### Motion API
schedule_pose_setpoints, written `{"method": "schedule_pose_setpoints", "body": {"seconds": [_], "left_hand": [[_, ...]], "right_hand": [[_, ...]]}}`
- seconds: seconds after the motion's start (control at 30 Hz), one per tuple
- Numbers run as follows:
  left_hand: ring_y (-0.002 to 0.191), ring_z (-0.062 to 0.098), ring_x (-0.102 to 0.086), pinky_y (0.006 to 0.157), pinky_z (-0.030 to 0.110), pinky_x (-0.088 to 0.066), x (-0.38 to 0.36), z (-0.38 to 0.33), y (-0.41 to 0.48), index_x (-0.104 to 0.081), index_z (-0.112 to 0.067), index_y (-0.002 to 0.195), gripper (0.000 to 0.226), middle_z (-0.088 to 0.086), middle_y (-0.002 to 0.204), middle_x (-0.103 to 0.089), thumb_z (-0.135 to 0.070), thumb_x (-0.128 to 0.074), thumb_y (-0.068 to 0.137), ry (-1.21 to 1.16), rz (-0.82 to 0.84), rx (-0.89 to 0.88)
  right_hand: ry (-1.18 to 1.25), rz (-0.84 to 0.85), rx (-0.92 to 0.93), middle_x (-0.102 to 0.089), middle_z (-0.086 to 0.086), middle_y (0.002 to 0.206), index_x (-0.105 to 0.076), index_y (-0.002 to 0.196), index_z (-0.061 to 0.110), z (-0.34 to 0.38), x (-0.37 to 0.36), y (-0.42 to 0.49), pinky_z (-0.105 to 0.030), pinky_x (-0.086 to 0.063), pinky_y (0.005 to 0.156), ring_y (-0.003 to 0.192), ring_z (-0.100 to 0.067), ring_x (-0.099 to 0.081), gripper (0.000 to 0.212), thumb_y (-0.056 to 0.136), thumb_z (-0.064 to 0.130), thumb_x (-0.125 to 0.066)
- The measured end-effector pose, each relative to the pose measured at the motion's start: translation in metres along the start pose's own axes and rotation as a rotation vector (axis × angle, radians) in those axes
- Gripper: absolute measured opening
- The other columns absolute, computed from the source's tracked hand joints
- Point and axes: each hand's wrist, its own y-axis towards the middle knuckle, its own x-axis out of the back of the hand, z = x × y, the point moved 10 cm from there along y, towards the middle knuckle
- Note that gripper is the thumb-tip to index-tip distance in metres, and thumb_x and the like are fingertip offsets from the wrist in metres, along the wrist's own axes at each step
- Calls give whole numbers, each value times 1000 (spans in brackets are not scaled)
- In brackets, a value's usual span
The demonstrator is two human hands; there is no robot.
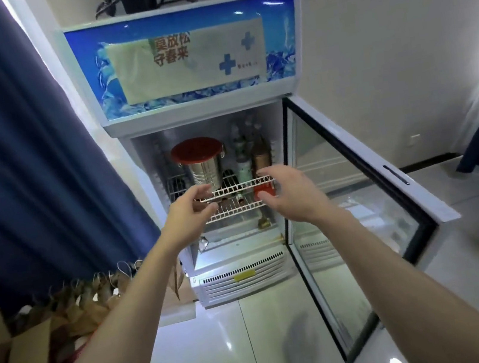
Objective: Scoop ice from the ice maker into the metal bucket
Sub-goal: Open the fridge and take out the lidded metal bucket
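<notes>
With your left hand [188, 213] and right hand [289, 195] both spread and empty before the wire shelf [233, 187], mind that dragging the metal bucket [205, 172] from its far-left spot could topple the bottles [244, 161] just right of it.

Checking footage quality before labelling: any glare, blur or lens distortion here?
Head view: the wide-angle lens bows the fridge and its open door; head view: lights glare on the glossy floor; head view: bottles beside the metal bucket look soft.
</notes>
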Motion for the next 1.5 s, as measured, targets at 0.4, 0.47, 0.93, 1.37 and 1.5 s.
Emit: {"method": "schedule_pose_setpoints", "body": {"seconds": [0.4, 0.47, 0.93, 1.37, 1.5], "left_hand": [[107, 7, -73, 97, 46, -62, 81, 111, 54, -61, -30, 146, 51, -18, 123, -74, -53, -70, 101, 32, 32, 83], [106, 7, -74, 97, 47, -62, 86, 124, 66, -63, -32, 142, 48, -17, 121, -75, -54, -70, 100, 25, 22, 97], [106, 11, -73, 100, 47, -60, 58, 200, 213, -65, -25, 139, 47, -11, 116, -74, -46, -77, 98, -2, 0, 259], [86, 34, -73, 88, 48, -58, 44, 251, 296, -65, -12, 88, 64, 19, 87, -76, -76, -60, 89, 224, -44, 444], [78, 11, -67, 80, 24, -49, 36, 246, 320, -65, -22, 91, 29, -11, 80, -66, -46, -65, 106, 206, -13, 368]], "right_hand": [[85, 93, -66, -59, 5, 151, -56, 151, 22, 31, -93, 96, -36, -47, 112, 135, -13, -55, 58, 100, 46, -66], [89, 109, -67, -59, 6, 151, -56, 151, 22, 29, -103, 113, -36, -48, 112, 134, -13, -56, 58, 100, 47, -66], [152, 178, -65, -62, 4, 145, -59, 147, 22, -60, -162, 284, -33, -50, 106, 130, -16, -59, 53, 100, 44, -69], [244, 133, -169, -73, 2, 130, -67, 138, 23, -134, -196, 384, -30, -51, 103, 120, -16, -67, 46, 97, 43, -73], [287, 92, -242, -71, 2, 130, -66, 137, 23, -146, -204, 395, -25, -49, 95, 116, -16, -66, 45, 97, 42, -75]]}}
